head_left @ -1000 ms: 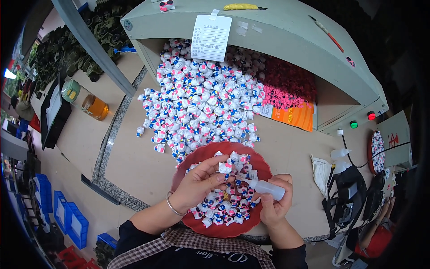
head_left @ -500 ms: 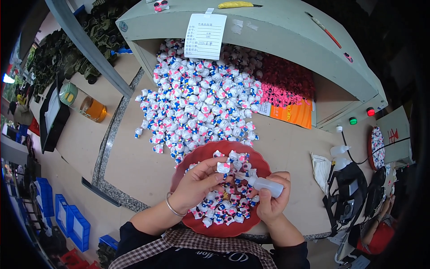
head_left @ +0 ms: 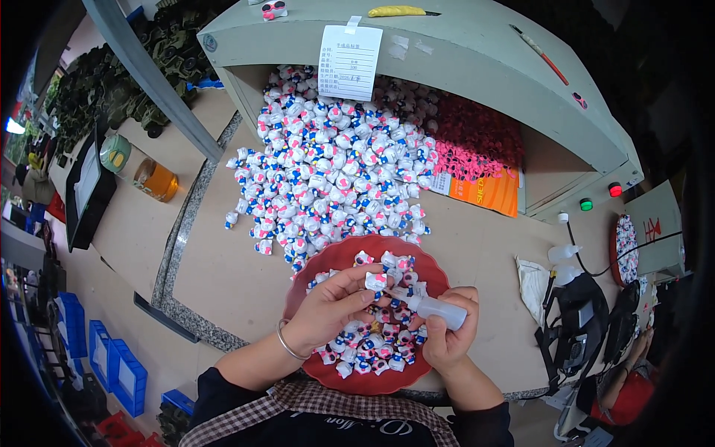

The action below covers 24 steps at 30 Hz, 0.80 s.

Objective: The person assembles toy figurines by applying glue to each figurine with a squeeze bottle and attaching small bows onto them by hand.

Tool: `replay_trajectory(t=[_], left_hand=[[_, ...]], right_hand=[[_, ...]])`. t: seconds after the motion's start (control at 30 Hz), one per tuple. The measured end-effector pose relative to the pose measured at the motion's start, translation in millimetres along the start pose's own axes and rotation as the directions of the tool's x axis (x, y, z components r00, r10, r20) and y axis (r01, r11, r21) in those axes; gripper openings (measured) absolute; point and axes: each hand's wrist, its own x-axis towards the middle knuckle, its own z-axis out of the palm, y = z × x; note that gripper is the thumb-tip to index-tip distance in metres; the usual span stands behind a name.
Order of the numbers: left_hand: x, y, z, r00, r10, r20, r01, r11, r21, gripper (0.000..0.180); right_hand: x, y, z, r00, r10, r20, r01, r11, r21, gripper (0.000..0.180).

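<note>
- The left hand [head_left: 328, 309] pinches one small white toy figurine with pink and blue markings [head_left: 375, 281] between thumb and fingertips, raised just above the round red plastic tray [head_left: 328, 261].
- The right hand [head_left: 447, 335] is clenched around a small translucent squeeze bottle with a thin nozzle [head_left: 436, 309]; the nozzle points left, its tip at or just beside the held figurine. Whether they touch cannot be told.
- The red tray sits on the beige worktop [head_left: 223, 276], directly in front of the person, and holds a loose layer of like figurines, partly hidden under both hands.
- A metal bangle [head_left: 283, 341] circles the left wrist.
- Beyond the tray, a large heap of the same white, pink and blue figurines [head_left: 335, 171] spills from the open front of a grey-green metal cabinet [head_left: 477, 67] onto the worktop; its near edge reaches the tray rim.
- Inside the cabinet, right of the heap, lies a mass of small pink parts [head_left: 477, 141] above an orange printed sheet [head_left: 484, 190].
- A white paper slip [head_left: 350, 63] is taped to the cabinet's upper front edge.
- To the far left, well apart from the hands, stands a clear jar of amber liquid [head_left: 156, 180].
- To the right of the tray, a second white squeeze bottle [head_left: 562, 253] stands near a white cloth [head_left: 532, 287].
</note>
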Motion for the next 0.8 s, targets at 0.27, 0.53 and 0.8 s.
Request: replay_trajectory(t=[0.27, 0.53, 0.8], left_hand=[[-0.4, -0.9, -1.7, 1.0, 0.007, -0.01, -0.007, 1.0, 0.02, 0.036], [-1.7, -0.6, 0.9, 0.999, 0.044, -0.023, -0.043, 0.998, 0.037, 0.038], [-1.6, -3.3, -0.5, 0.996, 0.085, -0.006, -0.083, 0.989, 0.122, 0.04]], right_hand=[[-1.1, -0.3, -1.3, 1.0, 0.006, 0.01, -0.006, 1.0, -0.014, 0.024], [-5.4, 4.5, -9.2, 0.999, -0.044, -0.01, 0.041, 0.981, -0.188, 0.026], [-1.2, -2.6, -0.2, 1.0, -0.018, -0.024, 0.017, 0.997, -0.076, 0.026]])
